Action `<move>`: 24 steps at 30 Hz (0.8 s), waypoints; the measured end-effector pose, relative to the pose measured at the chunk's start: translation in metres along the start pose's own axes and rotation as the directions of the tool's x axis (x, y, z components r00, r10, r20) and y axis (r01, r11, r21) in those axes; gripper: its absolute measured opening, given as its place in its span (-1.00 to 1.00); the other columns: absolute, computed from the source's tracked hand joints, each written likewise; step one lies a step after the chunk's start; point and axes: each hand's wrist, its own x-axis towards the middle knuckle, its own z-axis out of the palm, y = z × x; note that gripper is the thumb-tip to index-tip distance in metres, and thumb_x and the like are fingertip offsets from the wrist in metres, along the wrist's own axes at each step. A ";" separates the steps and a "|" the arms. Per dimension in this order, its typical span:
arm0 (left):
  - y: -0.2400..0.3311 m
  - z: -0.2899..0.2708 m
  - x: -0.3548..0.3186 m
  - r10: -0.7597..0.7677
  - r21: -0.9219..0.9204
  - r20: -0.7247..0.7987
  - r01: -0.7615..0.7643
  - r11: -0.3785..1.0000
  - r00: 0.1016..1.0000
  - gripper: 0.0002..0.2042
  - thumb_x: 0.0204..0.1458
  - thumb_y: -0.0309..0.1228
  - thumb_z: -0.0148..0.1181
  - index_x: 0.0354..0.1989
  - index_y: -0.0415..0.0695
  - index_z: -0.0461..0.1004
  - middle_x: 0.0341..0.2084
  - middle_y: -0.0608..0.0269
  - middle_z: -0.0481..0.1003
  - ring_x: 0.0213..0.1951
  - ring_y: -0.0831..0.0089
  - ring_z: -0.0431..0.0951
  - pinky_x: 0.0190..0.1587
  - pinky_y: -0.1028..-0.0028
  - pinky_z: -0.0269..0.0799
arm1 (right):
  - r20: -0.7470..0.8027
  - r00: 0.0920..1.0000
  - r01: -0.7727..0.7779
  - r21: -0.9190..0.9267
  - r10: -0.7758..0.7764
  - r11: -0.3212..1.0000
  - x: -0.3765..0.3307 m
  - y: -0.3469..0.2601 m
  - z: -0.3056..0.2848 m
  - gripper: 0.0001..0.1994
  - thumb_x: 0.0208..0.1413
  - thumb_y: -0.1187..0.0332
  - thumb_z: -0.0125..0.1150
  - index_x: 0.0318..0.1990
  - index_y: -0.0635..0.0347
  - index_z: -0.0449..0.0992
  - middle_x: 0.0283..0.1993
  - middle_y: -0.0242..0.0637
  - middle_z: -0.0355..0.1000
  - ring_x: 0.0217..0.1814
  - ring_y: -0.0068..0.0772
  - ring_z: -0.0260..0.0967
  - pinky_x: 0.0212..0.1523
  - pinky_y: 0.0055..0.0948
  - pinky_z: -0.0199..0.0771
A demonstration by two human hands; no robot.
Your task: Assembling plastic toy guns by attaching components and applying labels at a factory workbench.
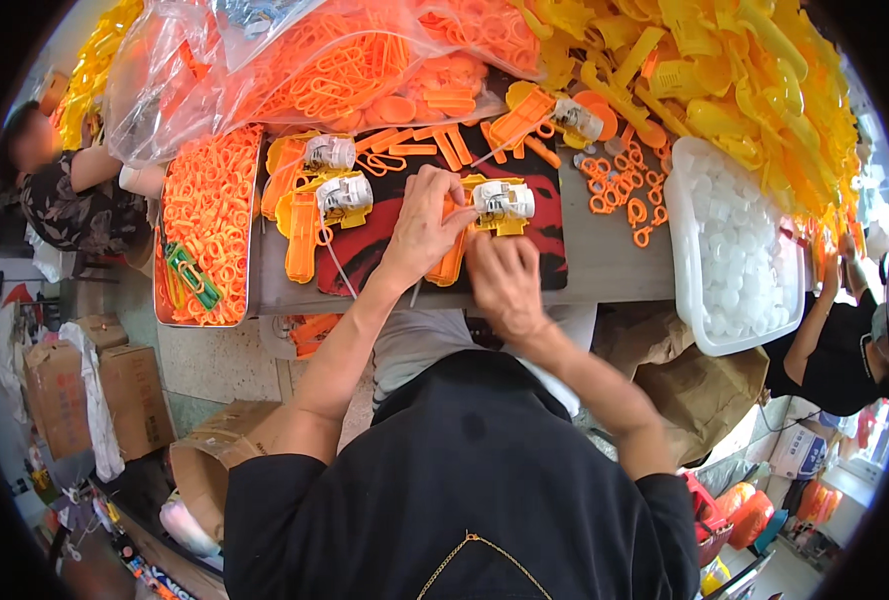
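Observation:
My left hand rests on the black and red mat, its fingers on an orange plastic piece and touching a yellow and white toy assembly. My right hand lies just below that assembly, fingers curled at its lower edge. Two similar yellow and white assemblies sit to the left on the mat, and another lies further back.
A metal tray of orange rings stands at left, a white bin of white caps at right. Bags of orange parts and yellow parts pile up behind. Other people sit at left and right. Cardboard boxes stand below.

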 end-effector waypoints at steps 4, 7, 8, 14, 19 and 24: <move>-0.003 -0.009 0.012 0.043 -0.093 0.054 -0.038 0.995 0.998 -0.74 0.02 -0.49 0.35 -0.16 -0.15 0.41 -0.17 0.12 0.40 -0.04 0.08 0.40 0.07 0.19 0.33 | 0.090 0.979 -0.184 0.022 0.181 0.983 0.007 -0.019 -0.013 -0.60 -0.04 0.50 0.28 0.03 0.37 0.58 0.10 -0.18 0.42 0.00 -0.28 0.40 0.16 -0.17 0.27; -0.010 -0.023 0.013 0.147 0.133 0.103 -0.160 0.978 0.984 -0.73 0.01 -0.47 0.35 -0.12 -0.12 0.44 -0.04 0.12 0.43 0.09 0.09 0.40 0.18 0.17 0.28 | -0.065 0.960 -0.223 0.412 0.273 0.884 0.018 0.006 -0.019 -0.54 -0.01 0.54 0.33 0.13 0.13 0.56 0.16 -0.17 0.42 0.09 -0.19 0.37 0.17 -0.15 0.25; -0.005 -0.025 0.013 0.166 0.196 0.072 -0.177 0.964 0.984 -0.74 -0.01 -0.46 0.36 -0.13 -0.10 0.49 0.09 0.15 0.42 0.20 0.10 0.37 0.28 0.13 0.20 | -0.094 0.929 -0.299 0.379 0.358 0.876 0.026 0.015 -0.023 -0.54 0.03 0.52 0.33 0.15 0.15 0.54 0.17 -0.17 0.42 0.15 -0.17 0.35 0.20 -0.13 0.24; 0.018 -0.002 -0.005 0.140 0.293 -0.113 -0.102 0.951 0.984 -0.79 -0.11 -0.45 0.44 -0.29 -0.10 0.57 0.15 0.14 0.40 0.22 0.05 0.35 0.31 0.10 0.17 | 0.083 0.958 -0.286 0.371 0.275 0.884 0.033 0.054 0.007 -0.54 0.19 0.43 0.25 0.26 0.18 0.43 0.31 -0.15 0.38 0.38 -0.08 0.26 0.35 -0.06 0.17; 0.022 0.015 -0.011 0.152 0.275 -0.225 -0.087 0.958 0.962 -0.82 -0.13 -0.51 0.44 -0.33 -0.15 0.59 0.15 0.11 0.42 0.23 0.05 0.36 0.29 0.11 0.24 | 0.072 0.957 -0.289 0.322 0.282 0.902 0.033 0.046 0.008 -0.56 0.26 0.41 0.19 0.28 0.26 0.39 0.35 -0.15 0.35 0.41 -0.10 0.25 0.35 -0.06 0.16; 0.024 0.004 -0.020 0.274 0.452 -0.053 -0.222 0.864 0.960 -0.77 -0.07 -0.50 0.40 -0.18 -0.13 0.66 0.22 0.17 0.37 0.30 0.13 0.32 0.34 0.09 0.23 | 0.072 0.943 -0.326 0.381 0.324 0.865 0.035 0.040 0.014 -0.59 0.27 0.45 0.15 0.27 0.25 0.41 0.35 -0.15 0.35 0.39 -0.11 0.27 0.34 -0.09 0.17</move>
